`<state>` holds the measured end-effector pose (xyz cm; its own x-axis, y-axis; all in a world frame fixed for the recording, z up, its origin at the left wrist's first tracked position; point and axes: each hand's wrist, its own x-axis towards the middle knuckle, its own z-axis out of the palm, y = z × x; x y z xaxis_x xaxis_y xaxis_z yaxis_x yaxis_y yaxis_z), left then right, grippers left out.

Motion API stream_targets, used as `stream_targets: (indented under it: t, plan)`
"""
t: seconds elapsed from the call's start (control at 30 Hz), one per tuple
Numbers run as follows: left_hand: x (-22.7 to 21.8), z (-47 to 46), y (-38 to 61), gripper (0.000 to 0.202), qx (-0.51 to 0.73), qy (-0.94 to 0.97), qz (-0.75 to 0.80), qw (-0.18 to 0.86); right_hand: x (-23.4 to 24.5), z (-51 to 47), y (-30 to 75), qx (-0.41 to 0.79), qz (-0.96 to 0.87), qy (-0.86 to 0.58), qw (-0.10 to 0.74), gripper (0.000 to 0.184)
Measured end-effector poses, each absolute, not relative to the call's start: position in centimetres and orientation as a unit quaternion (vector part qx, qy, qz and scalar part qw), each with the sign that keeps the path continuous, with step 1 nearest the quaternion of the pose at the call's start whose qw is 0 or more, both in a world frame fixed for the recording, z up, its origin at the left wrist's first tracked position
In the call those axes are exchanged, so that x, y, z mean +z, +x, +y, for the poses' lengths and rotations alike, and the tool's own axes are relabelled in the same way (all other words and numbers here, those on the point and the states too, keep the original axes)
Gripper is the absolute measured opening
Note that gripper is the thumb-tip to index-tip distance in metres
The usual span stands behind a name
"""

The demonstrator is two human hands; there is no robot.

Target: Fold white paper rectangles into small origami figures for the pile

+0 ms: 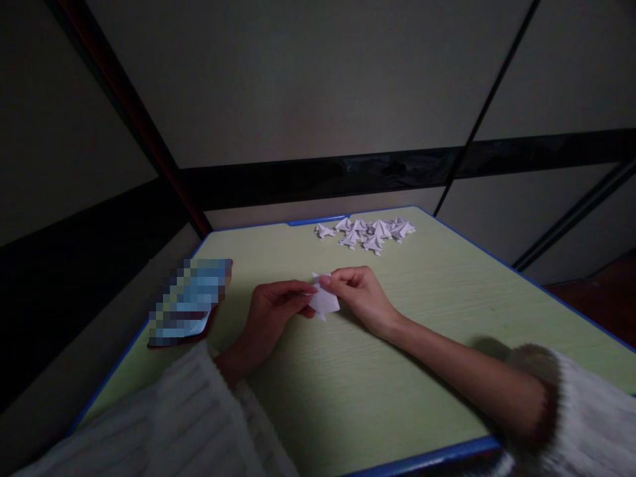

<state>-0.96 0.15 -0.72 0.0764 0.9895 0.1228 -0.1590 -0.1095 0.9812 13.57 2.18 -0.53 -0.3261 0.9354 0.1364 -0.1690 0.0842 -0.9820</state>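
Note:
A small folded piece of white paper (325, 302) is held between my two hands over the middle of the table, with pointed tips sticking out at its top and bottom. My left hand (273, 308) pinches its left side between thumb and fingers. On the upper right, my right hand (360, 295) grips the same paper, thumb on top and fingers curled behind. Beyond my hands, several white folded paper figures (380, 230) lie in a cluster near the far edge. One similar paper figure (324, 230) sits at the cluster's left end.
The pale green table (427, 411) has a blue rim. A phone-like device (191, 305) with a dark red edge and blurred screen lies at the left side. Behind the table's far edge stands a panelled wall or cabinet (318, 86) with a black band.

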Motion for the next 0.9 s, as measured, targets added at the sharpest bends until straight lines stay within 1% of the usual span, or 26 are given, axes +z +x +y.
stream_targets:
  t: [0.17,0.57,0.9]
  plan:
    - [-0.7,0.1,-1.0,0.009,0.536,0.529,0.421,0.505,-0.8,2.3,13.5,0.602,-0.557,-0.322,0.473,0.027]
    - [-0.6,-0.2,-0.9,0.014,0.528,0.554,0.384,0.517,-1.4,2.4,13.7,0.620,-0.522,-0.300,0.502,0.022]
    - [-0.7,-0.4,-1.1,0.009,0.523,0.542,0.354,0.556,-1.5,2.5,13.8,0.618,-0.536,-0.295,0.494,0.021]
